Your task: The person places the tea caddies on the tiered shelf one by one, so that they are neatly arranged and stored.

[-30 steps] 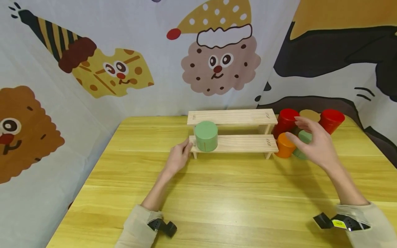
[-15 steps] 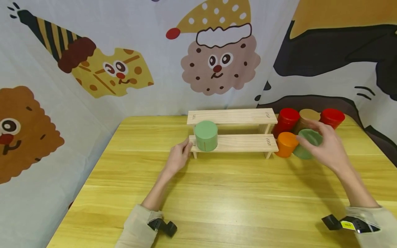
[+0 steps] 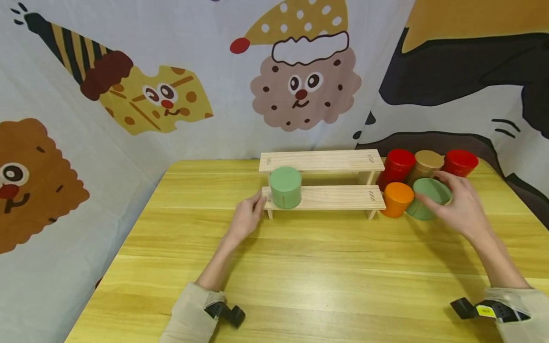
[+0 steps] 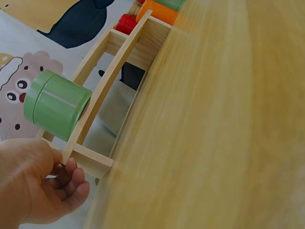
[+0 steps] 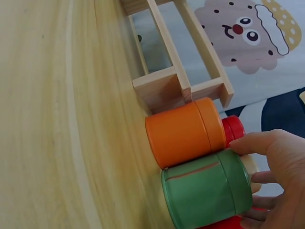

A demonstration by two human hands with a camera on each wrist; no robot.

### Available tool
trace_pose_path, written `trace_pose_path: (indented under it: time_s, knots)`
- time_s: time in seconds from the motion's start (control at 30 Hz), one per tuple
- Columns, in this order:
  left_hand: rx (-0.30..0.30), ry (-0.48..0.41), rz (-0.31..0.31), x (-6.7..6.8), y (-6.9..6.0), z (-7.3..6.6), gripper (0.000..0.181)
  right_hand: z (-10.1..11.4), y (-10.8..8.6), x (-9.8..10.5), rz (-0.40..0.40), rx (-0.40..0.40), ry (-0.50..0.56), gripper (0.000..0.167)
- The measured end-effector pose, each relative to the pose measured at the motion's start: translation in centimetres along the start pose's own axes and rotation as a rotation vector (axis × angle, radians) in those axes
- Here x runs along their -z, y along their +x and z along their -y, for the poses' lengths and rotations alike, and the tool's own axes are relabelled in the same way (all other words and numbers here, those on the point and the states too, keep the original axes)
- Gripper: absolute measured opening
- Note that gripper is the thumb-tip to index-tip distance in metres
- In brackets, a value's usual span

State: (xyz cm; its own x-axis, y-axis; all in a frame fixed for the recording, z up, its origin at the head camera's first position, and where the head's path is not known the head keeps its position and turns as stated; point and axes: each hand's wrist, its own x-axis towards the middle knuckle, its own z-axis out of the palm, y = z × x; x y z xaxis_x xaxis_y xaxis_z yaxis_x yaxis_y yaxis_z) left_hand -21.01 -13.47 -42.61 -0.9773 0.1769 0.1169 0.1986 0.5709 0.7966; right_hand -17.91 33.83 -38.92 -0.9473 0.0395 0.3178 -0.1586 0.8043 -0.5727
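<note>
1. Taking 12 o'clock as straight away from the person: the left hand (image 3: 246, 216) sits around 10:30, fingers clamped on the 9 o'clock end of the wooden rack's (image 3: 334, 197) lower tier.
2. The right hand (image 3: 461, 205) is up at about 1 o'clock, thumb and fingers curled round the lid end of a green canister (image 5: 209, 188), which is just beside the rack's 3 o'clock end.
3. Packed in close round that one: an orange canister (image 3: 397, 200) at its 9 o'clock, a tall red canister (image 3: 398, 166) near 10:30, a tan canister (image 3: 429, 164) at 12 and another red canister (image 3: 460, 163) around 1:30.
4. A second green canister (image 3: 286, 188) stands upright on the lower tier, near the left hand.
5. It's all on a yellowish wood-grain surface (image 3: 300, 267), with a cartoon-print cloth (image 3: 214, 28) behind at 12.
</note>
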Motion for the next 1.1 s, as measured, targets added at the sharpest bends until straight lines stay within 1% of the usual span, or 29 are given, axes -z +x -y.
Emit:
trace_pose_path:
  time_s: [0.23,0.47,0.57,0.83,0.97,1.1]
  knots:
    - [-0.002,-0.01,0.009,0.1,-0.1,0.0,0.048,-0.8,0.1,0.0,0.042,-0.012,-0.009,0.07]
    - [-0.006,-0.011,0.007,0.1,-0.2,0.0,0.048,-1.0,0.1,0.0,0.121,-0.037,-0.036,0.08]
    - [-0.007,-0.002,0.002,0.1,-0.1,0.0,0.048,-1.0,0.1,0.0,0.143,-0.048,-0.044,0.083]
    - [-0.007,0.007,-0.001,0.1,-0.1,-0.1,0.048,-1.3,0.1,0.0,0.151,-0.052,-0.053,0.087]
    - [-0.003,0.001,0.004,0.1,-0.1,-0.1,0.048,-1.3,0.1,0.0,0.163,-0.071,-0.053,0.09]
    - [0.004,-0.009,0.006,0.0,-0.1,0.0,0.048,-1.2,0.0,0.0,0.148,-0.09,-0.05,0.09]
